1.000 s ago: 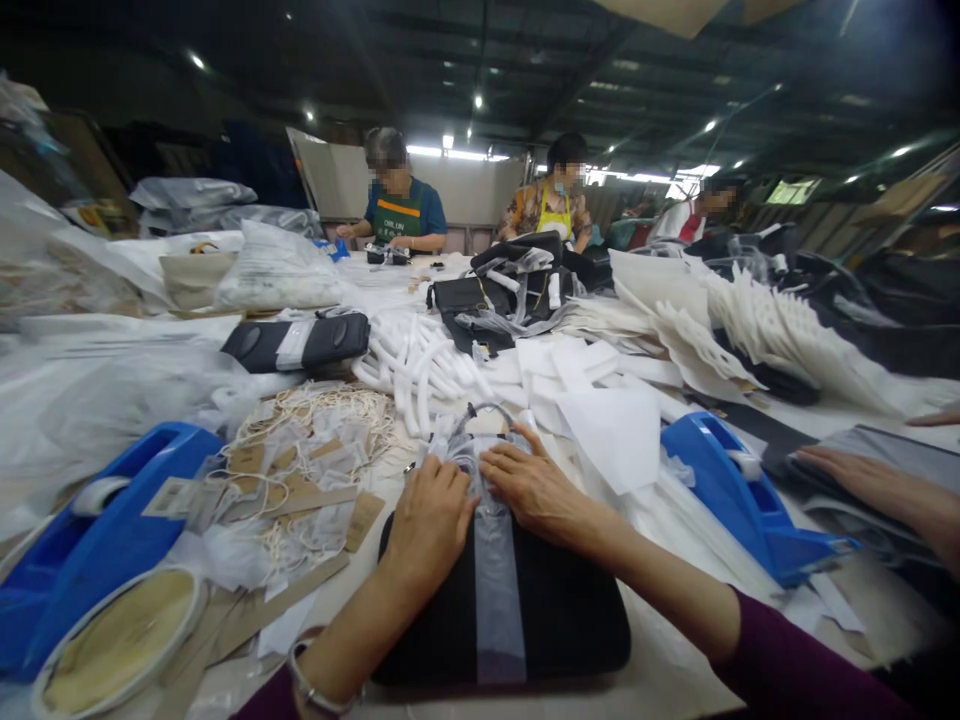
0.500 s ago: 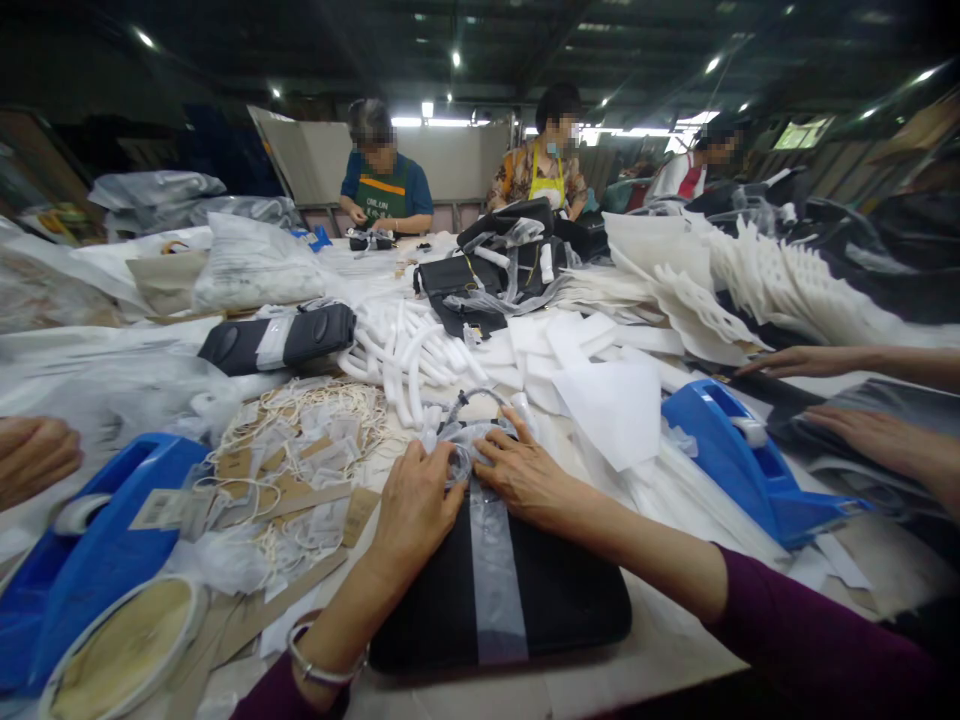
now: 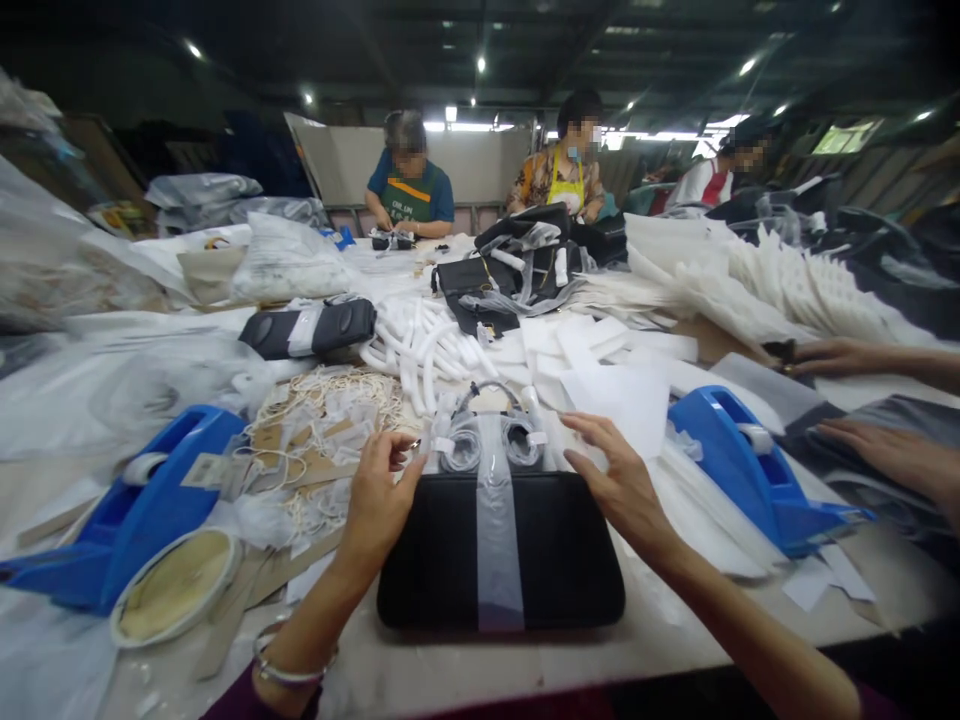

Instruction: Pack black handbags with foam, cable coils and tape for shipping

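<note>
A black handbag point(image 3: 427, 550) lies flat in front of me, a translucent plastic strip point(image 3: 495, 520) running down its middle. Above its top edge are clear-wrapped coils point(image 3: 461, 447) and a thin wrapped handle loop. My left hand point(image 3: 384, 490) is beside the bag's upper left corner, fingers bent and thumb apart, with nothing visibly held. At the upper right corner my right hand point(image 3: 619, 480) has its fingers spread, close to the bag and gripping nothing. Whether either hand touches the bag's edge, I cannot tell.
Blue tape dispensers point(image 3: 142, 500) stand on both sides. Left lie strung tags point(image 3: 322, 430) and a round tin point(image 3: 176, 585). Beyond are white foam tubes point(image 3: 427, 340), foam sheets point(image 3: 615, 385) and more black bags point(image 3: 480, 285). A co-worker's hands point(image 3: 892, 450) work at right; others sit opposite.
Both my hands have let go of the wrapped coils and moved apart to the bag's two sides. The coils and strip are now uncovered. The view has shifted slightly left.
</note>
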`<act>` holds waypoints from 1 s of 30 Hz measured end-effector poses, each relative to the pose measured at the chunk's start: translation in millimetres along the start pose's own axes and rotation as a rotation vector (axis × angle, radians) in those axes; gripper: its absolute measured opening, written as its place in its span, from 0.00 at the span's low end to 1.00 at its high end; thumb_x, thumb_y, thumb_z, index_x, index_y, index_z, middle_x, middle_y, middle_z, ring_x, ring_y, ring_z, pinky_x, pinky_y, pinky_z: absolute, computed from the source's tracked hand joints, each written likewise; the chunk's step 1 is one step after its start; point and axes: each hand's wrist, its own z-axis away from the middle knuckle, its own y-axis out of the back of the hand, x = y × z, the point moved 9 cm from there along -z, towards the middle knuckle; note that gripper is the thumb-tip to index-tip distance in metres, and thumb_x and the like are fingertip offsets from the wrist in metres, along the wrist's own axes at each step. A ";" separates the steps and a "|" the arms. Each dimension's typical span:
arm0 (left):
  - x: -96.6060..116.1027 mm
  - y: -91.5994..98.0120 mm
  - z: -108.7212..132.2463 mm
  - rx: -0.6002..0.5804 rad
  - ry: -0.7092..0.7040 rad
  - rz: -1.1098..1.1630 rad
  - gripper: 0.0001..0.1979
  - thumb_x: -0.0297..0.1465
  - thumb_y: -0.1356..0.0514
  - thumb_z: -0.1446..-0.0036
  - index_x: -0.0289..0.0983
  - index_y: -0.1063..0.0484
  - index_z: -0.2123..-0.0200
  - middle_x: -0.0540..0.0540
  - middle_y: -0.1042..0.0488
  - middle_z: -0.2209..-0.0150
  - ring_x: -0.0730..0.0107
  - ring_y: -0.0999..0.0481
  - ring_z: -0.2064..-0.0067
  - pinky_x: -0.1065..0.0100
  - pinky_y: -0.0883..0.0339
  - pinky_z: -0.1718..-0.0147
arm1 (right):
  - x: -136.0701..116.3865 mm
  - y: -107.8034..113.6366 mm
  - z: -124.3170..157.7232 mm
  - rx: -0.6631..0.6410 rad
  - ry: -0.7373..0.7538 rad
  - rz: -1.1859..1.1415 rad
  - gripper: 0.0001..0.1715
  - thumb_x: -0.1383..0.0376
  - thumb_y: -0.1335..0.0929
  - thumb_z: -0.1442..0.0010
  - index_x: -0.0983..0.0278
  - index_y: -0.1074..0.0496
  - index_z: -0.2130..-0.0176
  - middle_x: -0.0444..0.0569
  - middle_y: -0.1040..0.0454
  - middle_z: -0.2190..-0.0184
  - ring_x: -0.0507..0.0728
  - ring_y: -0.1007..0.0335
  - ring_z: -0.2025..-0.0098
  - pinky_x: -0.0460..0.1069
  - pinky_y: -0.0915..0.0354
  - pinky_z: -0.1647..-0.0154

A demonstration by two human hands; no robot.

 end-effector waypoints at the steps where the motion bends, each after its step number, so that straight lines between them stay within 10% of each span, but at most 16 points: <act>1: -10.2 -4.6 -0.6 -0.036 0.073 0.052 0.13 0.40 0.42 0.46 0.37 0.33 0.62 0.45 0.29 0.63 0.64 0.28 0.62 0.61 0.33 0.60 | 13.4 0.7 5.5 -0.036 -0.108 -0.051 0.20 0.61 0.34 0.40 0.59 0.30 0.48 0.52 0.31 0.47 0.61 0.34 0.46 0.59 0.39 0.44; 6: -35.7 -35.7 -6.7 -0.193 0.288 0.089 0.21 0.46 0.38 0.51 0.39 0.35 0.61 0.49 0.26 0.70 0.63 0.25 0.67 0.65 0.34 0.65 | 54.4 -21.7 23.5 -0.207 -0.441 -0.276 0.29 0.52 0.32 0.45 0.64 0.33 0.48 0.57 0.28 0.50 0.61 0.29 0.51 0.57 0.33 0.50; 14: -34.6 -52.7 -29.9 -0.304 0.321 -0.143 0.28 0.43 0.35 0.55 0.35 0.39 0.55 0.51 0.28 0.75 0.63 0.26 0.71 0.67 0.41 0.71 | 46.8 -48.9 -17.9 -0.217 -0.363 0.085 0.40 0.53 0.34 0.43 0.71 0.45 0.39 0.51 0.25 0.65 0.60 0.27 0.63 0.54 0.34 0.58; 23: -38.3 -64.3 -23.0 -0.365 0.476 0.297 0.16 0.37 0.38 0.55 0.35 0.34 0.64 0.51 0.28 0.74 0.66 0.27 0.69 0.68 0.39 0.69 | 45.4 -60.9 -20.1 -0.226 -0.338 0.285 0.26 0.58 0.38 0.42 0.68 0.39 0.47 0.52 0.27 0.67 0.62 0.29 0.64 0.54 0.35 0.62; 30: -48.4 -12.6 -3.4 -0.158 0.349 0.253 0.26 0.44 0.37 0.56 0.32 0.32 0.57 0.41 0.28 0.58 0.61 0.27 0.58 0.61 0.35 0.56 | 56.8 -29.3 15.0 -0.108 -0.257 0.160 0.40 0.47 0.36 0.45 0.67 0.40 0.41 0.62 0.37 0.46 0.68 0.38 0.44 0.61 0.40 0.43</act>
